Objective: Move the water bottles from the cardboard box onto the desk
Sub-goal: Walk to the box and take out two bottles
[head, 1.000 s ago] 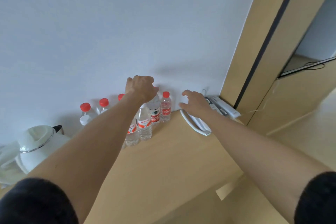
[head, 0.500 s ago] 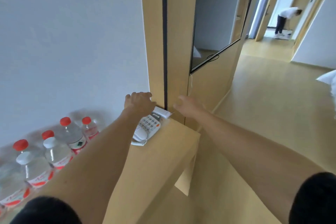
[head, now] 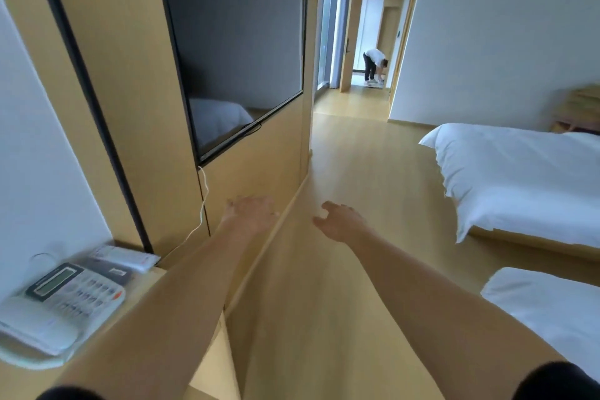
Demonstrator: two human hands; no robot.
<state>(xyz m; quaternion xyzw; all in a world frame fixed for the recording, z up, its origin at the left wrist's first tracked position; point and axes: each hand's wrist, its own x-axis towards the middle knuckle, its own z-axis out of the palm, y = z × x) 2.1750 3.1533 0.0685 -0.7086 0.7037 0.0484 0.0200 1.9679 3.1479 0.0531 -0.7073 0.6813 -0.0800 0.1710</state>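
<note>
No water bottle and no cardboard box is in view now. Only the right end of the wooden desk [head: 152,282] shows at the lower left. My left hand [head: 251,213] is stretched out past the desk end, in front of the wooden wall panel, with loose fingers and nothing in it. My right hand [head: 337,217] hangs over the wooden floor, fingers relaxed and spread, also holding nothing.
A white desk phone [head: 61,302] sits on the desk end. A wall-mounted TV [head: 240,52] is set in the wood panel, with a white cable [head: 203,204] below. Two white beds [head: 519,178] stand at the right. A person [head: 373,66] bends over far down the hallway.
The view has swung right, from the bottles lined up against the wall to the room and hallway. My left hand let go of a bottle and both hands moved off the desk over the floor.
</note>
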